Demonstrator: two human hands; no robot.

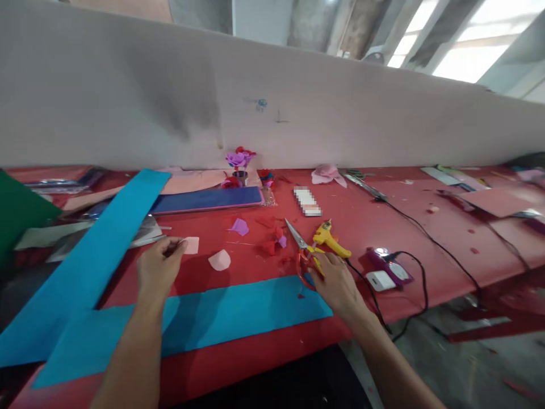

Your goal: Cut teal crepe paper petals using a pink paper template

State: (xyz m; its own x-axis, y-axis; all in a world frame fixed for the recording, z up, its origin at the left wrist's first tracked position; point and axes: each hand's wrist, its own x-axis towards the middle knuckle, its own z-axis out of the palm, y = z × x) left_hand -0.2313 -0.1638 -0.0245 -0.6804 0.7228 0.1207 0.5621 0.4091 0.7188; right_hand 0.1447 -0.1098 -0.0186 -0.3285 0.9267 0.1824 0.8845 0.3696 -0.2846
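- On the red counter [366, 227], the scissors [301, 249] lie flat with closed blades pointing away from the person and orange handles toward the near edge.
- The right hand [336, 281] rests on the scissors' handles, fingers laid over the loops. Whether its grip has closed on them, I cannot tell.
- Just right of the scissors lies a yellow glue gun [330, 240], touching or nearly touching the handles. Its black cable [419, 272] trails off farther right.
- Right of the scissors and past the glue gun sits a white device [380, 280] on a purple pad.
- Well left of the scissors, the left hand [158, 268] has its grip pinched shut, fingertips on the edge of a pink piece [192, 245] lying on the counter.
- Between that pink piece and the scissors lies a pink petal [219, 260], untouched.
- Just left of the scissors' blades are red scraps [272, 243], and a purple scrap [240, 227] lies a little beyond them.
- Nearer than the scissors, a blue strip [238, 312] runs along the counter's front, its right end under the right hand's wrist.
- Far left of the scissors, a long strip [106, 238] of the same blue crosses the counter on a slant.
- Beyond the scissors, against the back wall, stands a paper flower [238, 159] beside a dark blue sheet [208, 200].
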